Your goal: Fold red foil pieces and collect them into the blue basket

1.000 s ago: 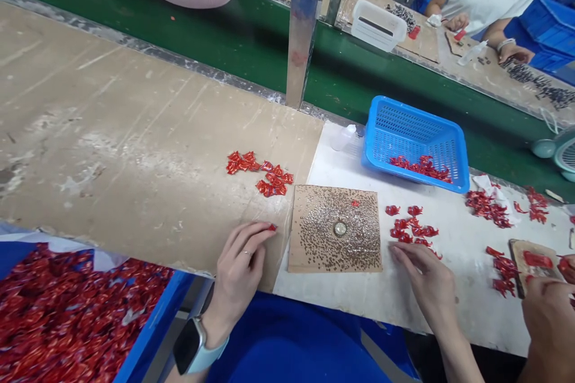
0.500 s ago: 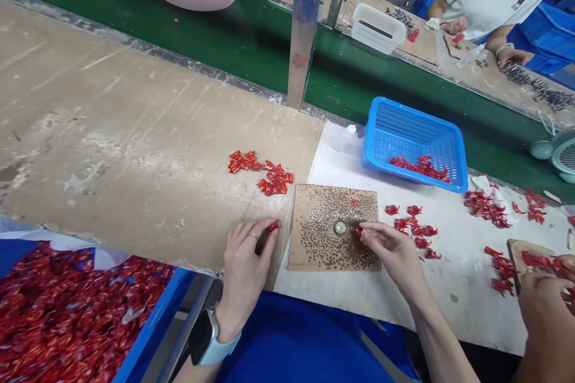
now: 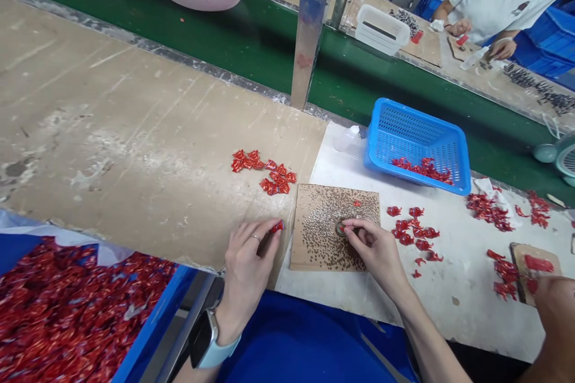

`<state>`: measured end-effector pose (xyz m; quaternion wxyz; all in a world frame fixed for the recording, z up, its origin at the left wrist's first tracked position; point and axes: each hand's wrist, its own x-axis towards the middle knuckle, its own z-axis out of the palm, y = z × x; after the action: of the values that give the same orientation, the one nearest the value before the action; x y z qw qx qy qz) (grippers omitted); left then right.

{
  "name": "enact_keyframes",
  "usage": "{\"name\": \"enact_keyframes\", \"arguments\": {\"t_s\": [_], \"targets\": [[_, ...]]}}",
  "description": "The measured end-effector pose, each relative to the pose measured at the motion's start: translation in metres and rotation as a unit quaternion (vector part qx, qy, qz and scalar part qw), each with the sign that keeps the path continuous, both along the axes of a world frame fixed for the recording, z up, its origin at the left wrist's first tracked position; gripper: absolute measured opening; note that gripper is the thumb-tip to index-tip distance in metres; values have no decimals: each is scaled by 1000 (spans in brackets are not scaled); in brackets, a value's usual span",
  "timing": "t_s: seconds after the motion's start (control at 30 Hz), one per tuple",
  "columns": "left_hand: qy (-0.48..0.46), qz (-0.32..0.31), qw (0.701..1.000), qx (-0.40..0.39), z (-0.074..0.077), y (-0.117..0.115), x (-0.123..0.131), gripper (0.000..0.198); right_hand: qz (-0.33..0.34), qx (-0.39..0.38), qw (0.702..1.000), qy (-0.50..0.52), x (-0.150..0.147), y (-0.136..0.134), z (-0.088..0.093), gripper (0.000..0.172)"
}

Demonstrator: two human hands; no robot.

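My left hand (image 3: 250, 260), with a ring and a watch, is closed in a pinch around a small shiny red plastic piece (image 3: 278, 226), just left of the cardboard sheet. On the dotted cardboard sheet (image 3: 309, 254) sits a small round dish (image 3: 339, 230). Over that dish my right hand (image 3: 375, 245) pinches a tiny red part (image 3: 343, 227) at its fingertips; the fingers cover most of the part. A cluster of similar red pieces (image 3: 278, 179) lies beyond my left hand, and more red pieces (image 3: 406, 230) are scattered right of the sheet.
A blue basket (image 3: 417, 122) with small red parts stands behind the sheet, beside a clear bottle (image 3: 347, 139). Red pieces fill a blue crate (image 3: 179, 293) at lower left. A co-worker's hand (image 3: 554, 299) is at right; a metal post (image 3: 308, 42) rises behind the table.
My right hand has moved left across the cardboard, bringing its red part over the round dish. The left hand keeps its pinch. The co-worker's hand at right has shifted.
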<state>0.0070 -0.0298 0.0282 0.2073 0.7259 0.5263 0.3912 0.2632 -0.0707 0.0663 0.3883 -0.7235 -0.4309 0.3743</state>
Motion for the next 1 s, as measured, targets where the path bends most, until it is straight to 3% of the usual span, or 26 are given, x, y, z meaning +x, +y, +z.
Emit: {"name": "enact_keyframes", "arguments": {"t_s": [0.33,0.47,0.7,1.0], "targets": [[-109,-44,992,-48,26,-9,32,19,-36,-15,986,163,1,-12,21,43],[-144,-73,985,-61,37,-14,49,21,-48,0,971,233,-7,-18,32,34],[-165,-80,980,-76,45,-22,60,8,-38,59,981,180,-30,-20,41,18],[-160,-76,982,-67,45,-20,60,9,-21,65,987,146,-42,-16,40,19]]}}
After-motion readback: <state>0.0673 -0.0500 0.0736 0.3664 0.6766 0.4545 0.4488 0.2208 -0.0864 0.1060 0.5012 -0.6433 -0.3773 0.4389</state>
